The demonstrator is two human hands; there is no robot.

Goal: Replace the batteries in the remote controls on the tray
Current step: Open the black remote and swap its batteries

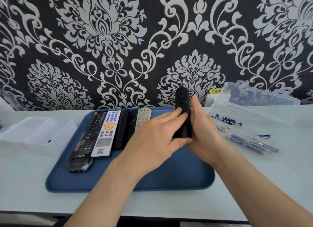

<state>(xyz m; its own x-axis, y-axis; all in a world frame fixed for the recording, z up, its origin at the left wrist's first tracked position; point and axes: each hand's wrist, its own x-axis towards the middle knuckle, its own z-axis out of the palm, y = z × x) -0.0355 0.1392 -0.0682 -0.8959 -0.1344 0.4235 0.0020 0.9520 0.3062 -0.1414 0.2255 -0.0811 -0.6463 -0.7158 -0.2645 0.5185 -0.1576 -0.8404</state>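
Blue tray (169,179); plain black upright remote (182,98); white remote (105,133) with orange and purple buttons (109,126); dark blue batteries (243,140); black wallpaper (101,40) with silver-grey damask scrolls; pale table (33,184).

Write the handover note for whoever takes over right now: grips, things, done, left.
The right grip holds the black remote upright over the blue tray; the left grip pinches its front and lower end.
The other remotes lie side by side on the tray's left; purple batteries lie loose on the table at right.
Done: no finished swap shows.
Left: swap this remote's batteries, then the others'.
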